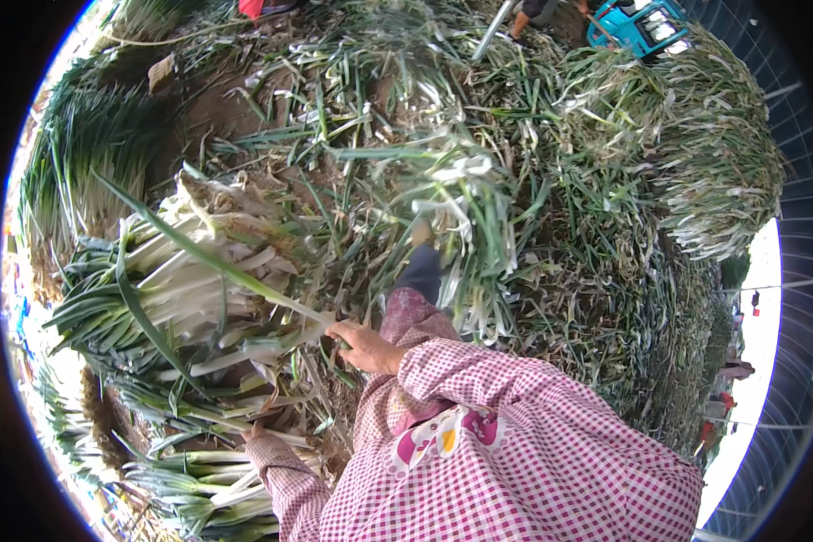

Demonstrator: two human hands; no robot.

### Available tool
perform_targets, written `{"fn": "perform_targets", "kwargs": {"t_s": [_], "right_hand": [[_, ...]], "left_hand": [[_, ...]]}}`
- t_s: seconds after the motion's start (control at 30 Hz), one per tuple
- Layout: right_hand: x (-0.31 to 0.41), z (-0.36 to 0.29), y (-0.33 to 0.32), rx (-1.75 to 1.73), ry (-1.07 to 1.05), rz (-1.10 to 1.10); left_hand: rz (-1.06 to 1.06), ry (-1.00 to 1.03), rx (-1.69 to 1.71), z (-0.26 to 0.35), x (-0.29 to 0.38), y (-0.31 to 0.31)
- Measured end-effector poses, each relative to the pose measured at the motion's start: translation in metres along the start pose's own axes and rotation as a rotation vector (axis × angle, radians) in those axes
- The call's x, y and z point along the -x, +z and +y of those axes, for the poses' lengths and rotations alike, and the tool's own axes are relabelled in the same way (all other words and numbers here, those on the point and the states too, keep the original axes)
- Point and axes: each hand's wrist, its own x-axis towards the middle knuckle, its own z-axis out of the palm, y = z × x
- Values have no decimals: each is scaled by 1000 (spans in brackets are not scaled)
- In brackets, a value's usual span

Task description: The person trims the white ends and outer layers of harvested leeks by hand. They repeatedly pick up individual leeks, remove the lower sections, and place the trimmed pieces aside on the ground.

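My right hand (367, 348) grips a long leek (237, 274) near its pale end, and its green leaf stretches up and left. A small dark and green item shows at the fingers, too unclear to name. Lower left, my left hand (255, 431) is closed around a second leek (291, 437), whose white end sticks out to the right. The sleeve partly hides those fingers. Beyond both hands lies a heap of leeks (183, 284) with white shafts and dark green leaves. Below my left hand, more leeks (203, 477) lie side by side.
Loose leaves and trimmings (569, 271) cover the ground around my outstretched leg (420, 274). A tall bundle of leeks (88, 149) stands at the left, another stack (718, 142) at the right. Near the top are a turquoise plastic crate (637, 27) and another person's leg (525, 19).
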Motion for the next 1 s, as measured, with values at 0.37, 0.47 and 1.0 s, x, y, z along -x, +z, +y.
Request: {"fn": "perform_targets", "kwargs": {"t_s": [0.37, 0.47, 1.0], "right_hand": [[-12, -32, 43, -53, 70, -469], [-32, -64, 78, -4, -17, -554], [-18, -135, 52, -112, 461, -869]], "left_hand": [[32, -391, 124, 42, 70, -2], [-143, -443, 457, 49, 86, 10], [-250, 219, 1002, 202, 13, -40]]}}
